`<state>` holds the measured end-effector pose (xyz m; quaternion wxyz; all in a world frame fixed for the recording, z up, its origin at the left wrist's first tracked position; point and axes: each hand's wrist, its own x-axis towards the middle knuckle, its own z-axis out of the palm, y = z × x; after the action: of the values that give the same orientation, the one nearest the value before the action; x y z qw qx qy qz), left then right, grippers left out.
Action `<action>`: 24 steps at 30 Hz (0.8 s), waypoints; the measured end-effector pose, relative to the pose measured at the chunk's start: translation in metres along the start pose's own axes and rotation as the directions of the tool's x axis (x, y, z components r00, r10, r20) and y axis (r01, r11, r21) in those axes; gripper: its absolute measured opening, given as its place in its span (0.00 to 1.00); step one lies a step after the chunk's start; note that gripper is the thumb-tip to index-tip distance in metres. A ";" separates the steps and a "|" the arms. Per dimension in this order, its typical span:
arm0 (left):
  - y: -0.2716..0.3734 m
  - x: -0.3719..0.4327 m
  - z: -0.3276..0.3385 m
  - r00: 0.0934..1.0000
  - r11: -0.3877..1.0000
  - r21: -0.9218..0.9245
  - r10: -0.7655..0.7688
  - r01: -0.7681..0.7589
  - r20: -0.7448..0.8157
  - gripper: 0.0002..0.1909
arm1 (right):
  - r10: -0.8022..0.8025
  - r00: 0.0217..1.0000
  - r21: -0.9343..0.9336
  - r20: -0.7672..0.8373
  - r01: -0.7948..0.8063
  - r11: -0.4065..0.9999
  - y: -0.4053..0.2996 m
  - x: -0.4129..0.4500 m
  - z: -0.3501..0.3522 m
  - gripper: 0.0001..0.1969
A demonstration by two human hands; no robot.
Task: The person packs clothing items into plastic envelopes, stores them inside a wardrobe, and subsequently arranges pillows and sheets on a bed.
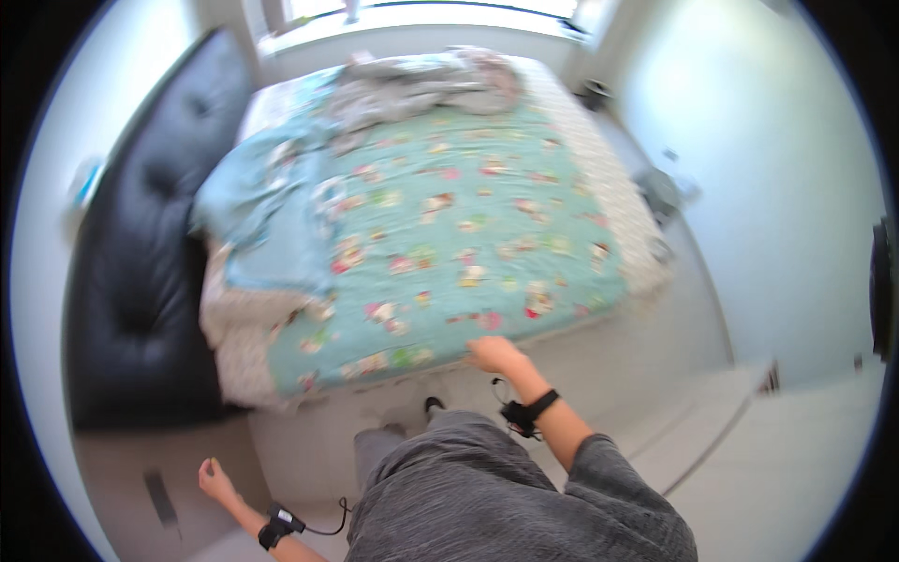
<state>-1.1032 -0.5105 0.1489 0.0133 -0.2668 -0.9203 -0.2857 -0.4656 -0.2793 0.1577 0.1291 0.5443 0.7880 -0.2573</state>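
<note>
My right hand (pixel 495 353) is in front of the bed's near edge, its fingers loosely curled. No object shows in it, but the palm side is hidden. Low at the left, my left hand (pixel 216 482) hangs beside my body with thumb and finger a little apart and nothing visible between them. Ahead lies a bed with a mint-green cartoon-print sheet (pixel 449 232). A light blue blanket (pixel 274 211) lies rumpled on its left side, and a crumpled grey-beige cover (pixel 421 91) is heaped at the far end.
A black tufted headboard (pixel 151 246) stands along the left wall. Past the bed is a bright window sill (pixel 421 31). A grey object (pixel 659 193) sits between bed and right wall. Each wrist wears a strapped device, the right one (pixel 523 416) with a looped cable.
</note>
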 end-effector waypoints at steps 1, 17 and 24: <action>0.029 0.007 0.015 0.996 0.994 -0.077 0.080 -0.077 0.046 0.12 | 0.025 1.000 0.013 0.018 -0.025 1.000 0.000 -0.005 -0.007 0.18; 0.260 0.062 0.162 0.680 0.808 -0.504 0.555 -0.305 0.479 0.11 | 0.369 0.929 0.320 0.037 -0.361 0.876 0.016 -0.046 0.010 0.17; 0.289 0.112 0.149 0.555 0.792 -0.506 0.605 -0.341 0.571 0.12 | 0.404 0.914 0.355 0.026 -0.386 0.851 -0.043 0.011 -0.009 0.18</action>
<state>-1.0358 -0.1766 0.1942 -0.3095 -0.5944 -0.6794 -0.2987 -0.5090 -0.2778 0.1720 0.0600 0.7149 0.6030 -0.3489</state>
